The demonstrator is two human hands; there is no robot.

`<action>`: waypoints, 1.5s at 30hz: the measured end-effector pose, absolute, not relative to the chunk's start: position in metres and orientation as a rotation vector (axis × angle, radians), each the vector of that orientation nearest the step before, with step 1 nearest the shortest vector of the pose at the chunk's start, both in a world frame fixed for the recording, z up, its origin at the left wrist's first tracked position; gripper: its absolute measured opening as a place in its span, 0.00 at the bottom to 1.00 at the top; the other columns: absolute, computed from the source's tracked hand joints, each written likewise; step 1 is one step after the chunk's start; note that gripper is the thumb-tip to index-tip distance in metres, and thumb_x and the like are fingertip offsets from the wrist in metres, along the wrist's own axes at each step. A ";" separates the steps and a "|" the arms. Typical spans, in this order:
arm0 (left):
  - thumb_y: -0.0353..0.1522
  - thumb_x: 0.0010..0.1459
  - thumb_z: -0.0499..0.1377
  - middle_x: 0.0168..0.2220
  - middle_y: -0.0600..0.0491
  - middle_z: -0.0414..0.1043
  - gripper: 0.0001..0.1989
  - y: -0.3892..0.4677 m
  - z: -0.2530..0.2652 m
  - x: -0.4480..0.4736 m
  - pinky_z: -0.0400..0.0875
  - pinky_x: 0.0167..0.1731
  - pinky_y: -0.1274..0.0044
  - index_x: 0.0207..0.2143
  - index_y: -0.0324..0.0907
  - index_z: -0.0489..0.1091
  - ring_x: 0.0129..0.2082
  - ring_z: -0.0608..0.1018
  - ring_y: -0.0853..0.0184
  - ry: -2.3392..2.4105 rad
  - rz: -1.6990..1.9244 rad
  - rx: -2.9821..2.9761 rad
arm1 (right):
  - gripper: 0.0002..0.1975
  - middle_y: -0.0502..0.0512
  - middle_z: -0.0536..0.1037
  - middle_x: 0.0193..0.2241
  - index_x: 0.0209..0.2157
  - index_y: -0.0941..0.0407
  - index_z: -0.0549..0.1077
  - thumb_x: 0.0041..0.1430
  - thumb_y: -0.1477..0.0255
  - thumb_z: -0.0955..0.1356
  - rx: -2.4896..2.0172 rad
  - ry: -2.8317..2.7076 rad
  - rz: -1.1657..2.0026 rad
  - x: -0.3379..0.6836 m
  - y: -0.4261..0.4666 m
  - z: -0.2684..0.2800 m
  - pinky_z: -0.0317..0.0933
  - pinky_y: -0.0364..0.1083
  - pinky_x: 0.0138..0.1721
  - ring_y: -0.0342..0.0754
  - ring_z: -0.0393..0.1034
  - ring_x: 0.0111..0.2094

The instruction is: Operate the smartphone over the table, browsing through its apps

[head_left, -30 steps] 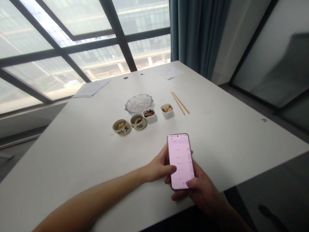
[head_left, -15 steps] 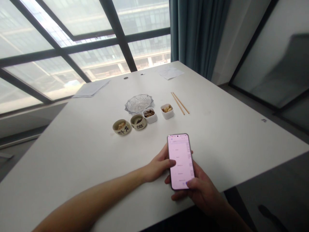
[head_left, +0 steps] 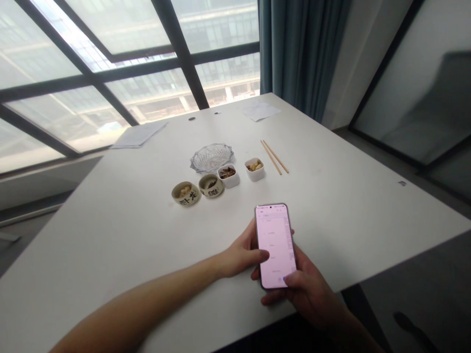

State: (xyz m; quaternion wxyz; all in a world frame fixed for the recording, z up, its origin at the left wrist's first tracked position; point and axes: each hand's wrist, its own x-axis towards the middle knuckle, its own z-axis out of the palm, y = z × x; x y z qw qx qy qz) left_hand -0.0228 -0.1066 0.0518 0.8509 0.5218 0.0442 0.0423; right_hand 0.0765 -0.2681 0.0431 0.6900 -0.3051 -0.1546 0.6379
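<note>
Both my hands grip a smartphone (head_left: 275, 240) above the near edge of the table. Its lit screen shows a pale list, too small to read. My left hand (head_left: 243, 252) wraps the left side, thumb on the screen, other fingers mostly hidden behind. At the lower right corner my right hand (head_left: 303, 284) holds on, its thumb over the bottom of the screen. Beyond the phone stand two patterned round bowls, a left one (head_left: 186, 194) with pale pieces and a right one (head_left: 211, 187) with dark pieces.
A white square dish (head_left: 230, 179) holds dark strips; another white dish (head_left: 255, 171) holds yellowish pieces. Behind them is a clear glass bowl (head_left: 212, 158). Chopsticks (head_left: 274, 157) lie to the right. Papers (head_left: 140, 134) rest on the white table (head_left: 121, 211) near the window.
My left thumb has slid slightly down the screen, and the list on it has shifted. My right hand and the dishes stay where they were.
</note>
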 end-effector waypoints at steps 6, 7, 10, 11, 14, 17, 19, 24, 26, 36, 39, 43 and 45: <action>0.34 0.61 0.65 0.63 0.36 0.66 0.33 -0.106 0.051 -0.023 0.66 0.14 0.87 0.65 0.49 0.55 0.20 0.75 0.76 0.104 0.085 1.083 | 0.40 0.64 0.77 0.51 0.65 0.53 0.61 0.48 0.78 0.68 -0.670 -0.354 1.427 0.076 -0.268 0.039 0.76 0.56 0.35 0.61 0.76 0.48; 0.34 0.60 0.67 0.63 0.36 0.66 0.34 -0.107 0.052 -0.023 0.66 0.14 0.88 0.64 0.49 0.56 0.22 0.76 0.75 0.107 0.085 1.093 | 0.40 0.64 0.77 0.51 0.65 0.53 0.61 0.48 0.78 0.68 -0.666 -0.360 1.426 0.077 -0.268 0.039 0.76 0.56 0.35 0.61 0.76 0.48; 0.35 0.59 0.67 0.63 0.36 0.65 0.34 -0.107 0.052 -0.023 0.67 0.14 0.87 0.64 0.48 0.56 0.22 0.76 0.76 0.107 0.080 1.099 | 0.40 0.64 0.76 0.52 0.65 0.52 0.60 0.49 0.77 0.68 -0.673 -0.365 1.432 0.077 -0.269 0.040 0.76 0.57 0.35 0.61 0.75 0.48; 0.35 0.61 0.66 0.63 0.36 0.66 0.33 -0.107 0.052 -0.023 0.66 0.13 0.87 0.64 0.48 0.56 0.20 0.75 0.77 0.105 0.080 1.088 | 0.40 0.64 0.76 0.52 0.65 0.52 0.60 0.49 0.77 0.68 -0.677 -0.363 1.435 0.077 -0.269 0.040 0.76 0.57 0.36 0.61 0.75 0.48; 0.34 0.64 0.63 0.62 0.38 0.66 0.31 -0.107 0.052 -0.023 0.65 0.13 0.88 0.65 0.50 0.55 0.18 0.74 0.79 0.093 0.084 1.068 | 0.40 0.64 0.77 0.51 0.65 0.52 0.61 0.49 0.77 0.68 -0.676 -0.362 1.435 0.077 -0.269 0.041 0.76 0.57 0.36 0.61 0.75 0.48; 0.33 0.60 0.66 0.63 0.38 0.66 0.33 -0.106 0.051 -0.023 0.66 0.14 0.88 0.65 0.50 0.56 0.20 0.75 0.77 0.088 0.083 1.098 | 0.39 0.64 0.76 0.52 0.65 0.52 0.61 0.49 0.77 0.68 -0.674 -0.367 1.425 0.076 -0.268 0.040 0.76 0.57 0.35 0.61 0.76 0.48; 0.33 0.59 0.67 0.63 0.37 0.66 0.34 -0.106 0.051 -0.024 0.67 0.14 0.87 0.65 0.49 0.56 0.21 0.76 0.76 0.098 0.087 1.102 | 0.39 0.64 0.77 0.52 0.65 0.53 0.62 0.48 0.78 0.68 -0.677 -0.363 1.422 0.076 -0.268 0.040 0.76 0.57 0.35 0.61 0.76 0.48; 0.33 0.62 0.64 0.62 0.37 0.66 0.31 -0.107 0.051 -0.024 0.65 0.13 0.87 0.65 0.49 0.56 0.19 0.74 0.77 0.108 0.090 1.075 | 0.39 0.64 0.77 0.51 0.65 0.53 0.61 0.49 0.79 0.67 -0.674 -0.365 1.436 0.077 -0.269 0.043 0.76 0.57 0.37 0.61 0.75 0.49; 0.33 0.60 0.66 0.62 0.37 0.66 0.34 -0.107 0.052 -0.024 0.66 0.13 0.87 0.65 0.49 0.57 0.20 0.75 0.77 0.099 0.091 1.086 | 0.38 0.64 0.77 0.52 0.65 0.52 0.61 0.50 0.79 0.67 -0.677 -0.364 1.442 0.078 -0.269 0.045 0.76 0.57 0.37 0.61 0.75 0.49; 0.35 0.62 0.65 0.62 0.37 0.67 0.32 -0.107 0.049 -0.024 0.66 0.13 0.87 0.65 0.49 0.56 0.21 0.76 0.76 0.104 0.091 1.102 | 0.35 0.64 0.76 0.52 0.65 0.53 0.62 0.54 0.75 0.68 -0.655 -0.369 1.430 0.078 -0.269 0.044 0.76 0.57 0.36 0.61 0.75 0.48; 0.35 0.58 0.68 0.61 0.37 0.67 0.37 -0.106 0.050 -0.023 0.68 0.16 0.87 0.65 0.48 0.55 0.32 0.81 0.66 0.123 0.100 1.135 | 0.34 0.65 0.76 0.53 0.64 0.53 0.63 0.55 0.74 0.68 -0.673 -0.369 1.430 0.078 -0.269 0.045 0.76 0.57 0.36 0.61 0.76 0.48; 0.36 0.59 0.67 0.62 0.37 0.66 0.35 -0.105 0.050 -0.023 0.68 0.15 0.87 0.65 0.49 0.55 0.26 0.78 0.72 0.083 0.089 1.119 | 0.32 0.66 0.76 0.52 0.65 0.53 0.62 0.58 0.72 0.68 -0.699 -0.359 1.429 0.078 -0.269 0.048 0.76 0.57 0.36 0.61 0.76 0.48; 0.36 0.60 0.66 0.63 0.37 0.65 0.33 -0.105 0.050 -0.023 0.67 0.14 0.87 0.64 0.49 0.56 0.20 0.75 0.78 0.061 0.075 1.099 | 0.32 0.66 0.76 0.52 0.65 0.53 0.61 0.60 0.71 0.68 -0.706 -0.348 1.426 0.077 -0.269 0.047 0.76 0.57 0.36 0.61 0.76 0.48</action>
